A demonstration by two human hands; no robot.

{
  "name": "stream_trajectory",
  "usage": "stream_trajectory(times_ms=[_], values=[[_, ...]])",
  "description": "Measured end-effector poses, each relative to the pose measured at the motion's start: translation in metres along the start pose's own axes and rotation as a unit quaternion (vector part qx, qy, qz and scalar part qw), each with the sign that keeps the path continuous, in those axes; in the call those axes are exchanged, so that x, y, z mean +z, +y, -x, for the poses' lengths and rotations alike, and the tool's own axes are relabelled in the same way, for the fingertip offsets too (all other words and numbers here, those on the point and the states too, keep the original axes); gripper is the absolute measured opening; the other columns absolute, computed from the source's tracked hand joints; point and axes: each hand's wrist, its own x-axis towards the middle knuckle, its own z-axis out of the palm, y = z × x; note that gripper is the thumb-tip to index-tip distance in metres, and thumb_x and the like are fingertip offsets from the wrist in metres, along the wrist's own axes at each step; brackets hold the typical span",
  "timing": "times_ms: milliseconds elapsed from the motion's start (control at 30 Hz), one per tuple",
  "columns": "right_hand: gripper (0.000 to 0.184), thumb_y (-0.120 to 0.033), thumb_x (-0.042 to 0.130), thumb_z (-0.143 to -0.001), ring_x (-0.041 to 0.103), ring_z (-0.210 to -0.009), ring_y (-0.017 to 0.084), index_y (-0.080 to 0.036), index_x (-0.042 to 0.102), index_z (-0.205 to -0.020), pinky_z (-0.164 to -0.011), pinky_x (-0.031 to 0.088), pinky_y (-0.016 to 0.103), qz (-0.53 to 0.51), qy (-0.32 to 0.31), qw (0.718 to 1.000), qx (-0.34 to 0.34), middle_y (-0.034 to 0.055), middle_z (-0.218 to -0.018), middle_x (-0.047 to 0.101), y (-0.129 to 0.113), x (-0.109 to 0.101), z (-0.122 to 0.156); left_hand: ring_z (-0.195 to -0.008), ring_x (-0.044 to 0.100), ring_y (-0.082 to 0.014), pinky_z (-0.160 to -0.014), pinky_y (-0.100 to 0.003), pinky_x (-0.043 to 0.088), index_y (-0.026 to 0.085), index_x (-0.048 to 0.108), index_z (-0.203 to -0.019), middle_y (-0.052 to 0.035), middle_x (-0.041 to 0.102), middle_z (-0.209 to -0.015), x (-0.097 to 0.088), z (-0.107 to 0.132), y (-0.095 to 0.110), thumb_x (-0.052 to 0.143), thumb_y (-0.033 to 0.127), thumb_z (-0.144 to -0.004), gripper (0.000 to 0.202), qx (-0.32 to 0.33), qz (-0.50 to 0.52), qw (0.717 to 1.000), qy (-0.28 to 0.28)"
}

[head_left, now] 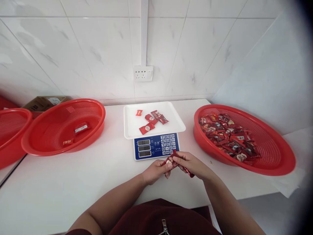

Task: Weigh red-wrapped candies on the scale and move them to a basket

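Observation:
In front of the scale, my left hand [154, 171] and my right hand [194, 164] come together, both closed on a dark red snack packet [170, 160] with pale lettering. A second red wrapper end [189, 173] sticks out beneath my right fingers; how many packets that hand holds is hidden. Just beyond my hands stands a digital scale [156, 145] with a blue keypad panel. On its white tray [132, 129] lie a small orange-red packet [139, 113], red packets [147, 128] and dark red ones [159, 116].
A red basket [274, 156] on the right holds a heap of wrapped snacks [227, 137]. The left basket [63, 114] has a few packets inside; another basket [12, 140] stands beside it. A cardboard box [40, 103] and wall socket [143, 73] are behind.

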Motion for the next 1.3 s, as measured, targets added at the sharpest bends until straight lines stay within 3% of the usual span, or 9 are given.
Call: stream_trajectory(times_ms=[200, 400, 567, 667, 733, 800, 1033, 1167, 1300], values=[[0.039, -0.054, 0.049, -0.083, 0.04, -0.045, 0.008, -0.016, 0.057, -0.079, -0.04, 0.029, 0.02, 0.01, 0.035, 0.999, -0.015, -0.0045, -0.055, 0.044, -0.012, -0.001, -0.003, -0.048, 0.042, -0.0107, -0.055, -0.027, 0.036, 0.017, 0.048, -0.052, 0.0017, 0.045, -0.048, -0.003, 0.0, 0.004, 0.058, 0.068, -0.07, 0.055, -0.015, -0.001, 1.0, -0.004], [0.041, -0.058, 0.051, -0.078, 0.033, -0.037, 0.006, -0.018, 0.05, -0.067, -0.036, 0.022, 0.02, -0.05, 0.187, 0.98, -0.041, -0.0059, -0.048, 0.044, -0.044, -0.007, -0.038, -0.061, 0.052, -0.0135, -0.064, -0.028, 0.042, 0.014, 0.057, -0.067, -0.0015, 0.056, -0.063, 0.002, 0.007, 0.017, 0.061, 0.066, -0.067, 0.052, -0.04, -0.084, 0.993, -0.075], [0.039, -0.056, 0.056, -0.076, 0.036, -0.04, 0.006, -0.019, 0.049, -0.066, -0.039, 0.025, 0.021, -0.136, 0.147, 0.974, -0.106, -0.0048, -0.053, 0.049, -0.077, -0.003, -0.077, -0.068, 0.053, -0.0144, -0.069, -0.028, 0.042, 0.014, 0.059, -0.075, -0.0022, 0.058, -0.069, 0.002, 0.008, 0.013, 0.063, 0.063, -0.069, 0.049, -0.044, -0.145, 0.982, -0.113], [0.038, -0.055, 0.055, -0.078, 0.042, -0.044, 0.008, -0.019, 0.057, -0.091, -0.042, 0.029, 0.022, -0.156, 0.131, 0.972, -0.118, -0.0034, -0.06, 0.055, -0.084, 0.002, -0.083, -0.069, 0.053, -0.0149, -0.071, -0.029, 0.043, 0.014, 0.059, -0.076, -0.0026, 0.058, -0.07, 0.001, 0.007, 0.013, 0.063, 0.064, -0.068, 0.05, -0.047, -0.132, 0.984, -0.108], [0.046, -0.052, 0.056, -0.079, 0.042, -0.045, 0.009, -0.021, 0.053, -0.113, -0.043, 0.03, 0.022, -0.148, 0.129, 0.975, -0.104, -0.0047, -0.059, 0.054, -0.079, 0.004, -0.077, -0.069, 0.054, -0.0152, -0.071, -0.029, 0.043, 0.014, 0.059, -0.076, -0.0031, 0.058, -0.071, 0.001, 0.007, 0.013, 0.063, 0.064, -0.067, 0.051, -0.051, -0.131, 0.984, -0.11], [0.052, -0.05, 0.056, -0.079, 0.04, -0.045, 0.008, -0.021, 0.047, -0.122, -0.043, 0.028, 0.022, -0.146, 0.134, 0.976, -0.09, -0.0059, -0.058, 0.051, -0.068, 0.005, -0.066, -0.069, 0.054, -0.0153, -0.071, -0.029, 0.043, 0.014, 0.06, -0.078, -0.0033, 0.058, -0.071, 0.001, 0.007, 0.012, 0.063, 0.064, -0.067, 0.051, -0.052, -0.127, 0.984, -0.114], [0.052, -0.05, 0.063, -0.075, 0.042, -0.053, 0.009, -0.023, 0.05, -0.118, -0.047, 0.032, 0.023, -0.165, 0.175, 0.969, -0.05, -0.0042, -0.068, 0.047, -0.026, -0.008, -0.011, -0.071, 0.054, -0.0159, -0.072, -0.029, 0.043, 0.014, 0.062, -0.083, -0.0036, 0.058, -0.073, 0.002, 0.006, 0.011, 0.063, 0.062, -0.068, 0.05, -0.061, -0.126, 0.985, -0.103], [0.047, -0.047, 0.063, -0.076, 0.041, -0.052, 0.009, -0.024, 0.053, -0.116, -0.045, 0.032, 0.023, -0.118, 0.201, 0.972, -0.032, -0.0036, -0.069, 0.047, -0.017, -0.04, 0.027, -0.073, 0.054, -0.0153, -0.07, -0.027, 0.042, 0.015, 0.062, -0.083, -0.0038, 0.06, -0.077, 0.002, 0.007, 0.015, 0.062, 0.057, -0.072, 0.044, -0.058, -0.169, 0.978, -0.11], [0.037, -0.044, 0.058, -0.08, 0.047, -0.056, 0.011, -0.025, 0.059, -0.112, -0.053, 0.039, 0.025, 0.024, 0.352, 0.935, -0.023, -0.0017, -0.071, 0.054, -0.025, -0.092, 0.06, -0.072, 0.052, -0.0145, -0.069, -0.026, 0.041, 0.016, 0.062, -0.083, -0.0024, 0.06, -0.077, 0.003, 0.008, 0.02, 0.061, 0.05, -0.076, 0.035, -0.067, -0.186, 0.975, -0.098]])
